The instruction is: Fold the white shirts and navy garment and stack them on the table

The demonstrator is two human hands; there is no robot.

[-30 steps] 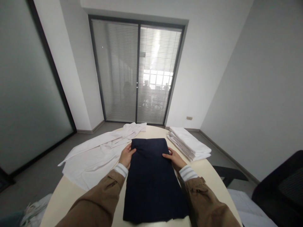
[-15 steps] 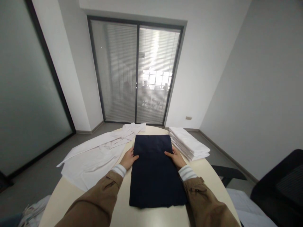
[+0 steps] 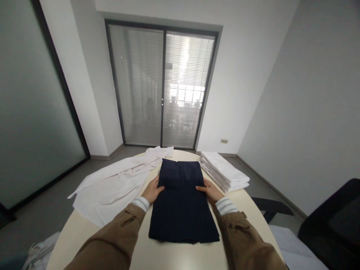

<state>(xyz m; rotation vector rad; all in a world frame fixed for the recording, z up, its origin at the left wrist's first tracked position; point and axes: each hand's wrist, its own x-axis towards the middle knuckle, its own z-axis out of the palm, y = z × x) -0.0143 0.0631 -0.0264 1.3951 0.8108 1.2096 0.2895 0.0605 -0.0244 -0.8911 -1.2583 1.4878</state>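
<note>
1. Both hands grip the dark navy folded garment (image 3: 182,204) at its sides: the left hand (image 3: 153,189) pinches the left edge, the right hand (image 3: 209,190) the right edge, fingers curled onto the cloth.
2. Lying at the centre of the frame on the round cream table (image 3: 84,232), the garment has its far part raised in a soft fold between the hands.
3. Left of it, a loose white shirt (image 3: 112,183) spreads over the table edge.
4. Right of it, just beside the garment, sits a stack of folded white cloths (image 3: 225,170).
5. Lower right shows a black chair (image 3: 334,221).
</note>
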